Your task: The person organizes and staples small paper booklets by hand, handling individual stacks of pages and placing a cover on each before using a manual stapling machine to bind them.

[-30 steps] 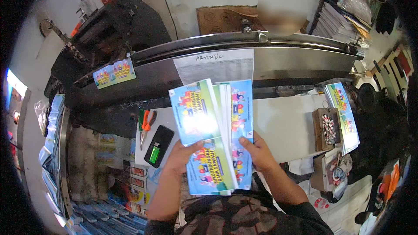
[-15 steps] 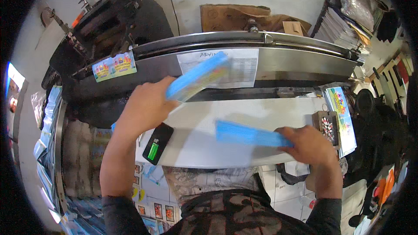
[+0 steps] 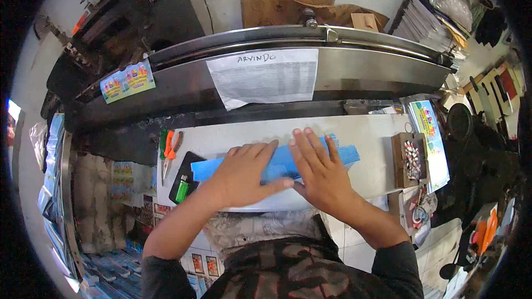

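Observation:
Two narrow stacks of blue folded paper lie end to end and partly overlapping on the white tabletop. My left hand (image 3: pixel 247 173) rests flat on the left stack (image 3: pixel 205 169), its fingers stretched out and the thumb pointing right. On the right stack (image 3: pixel 349 155), my right hand (image 3: pixel 320 176) lies with straight fingers, slightly apart. The thumbs come close together between the stacks. Much of the paper is hidden beneath both hands. Left of the paper, a black phone (image 3: pixel 180 176) lies with a green lighter (image 3: pixel 182 188) on it.
Orange-handled scissors (image 3: pixel 171 147) lie beside the phone. At the table's right end stands a brown box (image 3: pixel 400 160) of small red-and-white pieces, beside colourful printed sheets (image 3: pixel 435 149). A metal machine bar (image 3: pixel 377 72) with a taped paper list (image 3: pixel 266 77) runs behind the white table (image 3: pixel 366 127).
Both hands have come down and inward, and the two blue stacks, held up apart before, now lie on the table. The hands have loosened from gripping to lying flat.

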Demonstrator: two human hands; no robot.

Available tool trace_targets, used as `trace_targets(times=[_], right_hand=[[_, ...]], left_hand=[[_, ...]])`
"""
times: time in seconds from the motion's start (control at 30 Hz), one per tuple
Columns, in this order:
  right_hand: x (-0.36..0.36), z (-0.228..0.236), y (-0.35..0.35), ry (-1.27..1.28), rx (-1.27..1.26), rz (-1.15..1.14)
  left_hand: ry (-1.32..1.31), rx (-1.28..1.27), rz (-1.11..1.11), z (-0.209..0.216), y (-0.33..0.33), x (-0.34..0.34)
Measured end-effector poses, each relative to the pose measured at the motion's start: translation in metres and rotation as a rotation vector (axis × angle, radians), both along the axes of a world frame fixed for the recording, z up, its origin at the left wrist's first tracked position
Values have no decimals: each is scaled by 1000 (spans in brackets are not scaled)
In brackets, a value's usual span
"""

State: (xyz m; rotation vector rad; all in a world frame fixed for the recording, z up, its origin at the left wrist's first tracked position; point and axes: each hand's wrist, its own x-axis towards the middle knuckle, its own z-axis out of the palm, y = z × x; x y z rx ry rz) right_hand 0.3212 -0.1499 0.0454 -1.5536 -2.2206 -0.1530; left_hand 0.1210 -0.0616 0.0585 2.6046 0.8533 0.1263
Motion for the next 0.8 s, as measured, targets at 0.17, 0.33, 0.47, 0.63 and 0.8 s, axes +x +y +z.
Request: trace_targets(times=[0.17, 0.33, 0.47, 0.63, 0.8], right_hand=[[2, -6, 4, -14, -98, 103], [9, -4, 16, 29, -222, 103], [14, 0, 21, 27, -292, 62], [-6, 9, 25, 376, -249, 20], [-23, -11, 30, 1196, -455, 168]], left_hand=[[60, 190, 13, -6, -28, -6], [182, 79, 155, 10, -30, -35], [56, 1, 371, 11, -31, -100], [-1304, -144, 807, -49, -52, -131], [-1093, -525, 589, -41, -57, -65]])
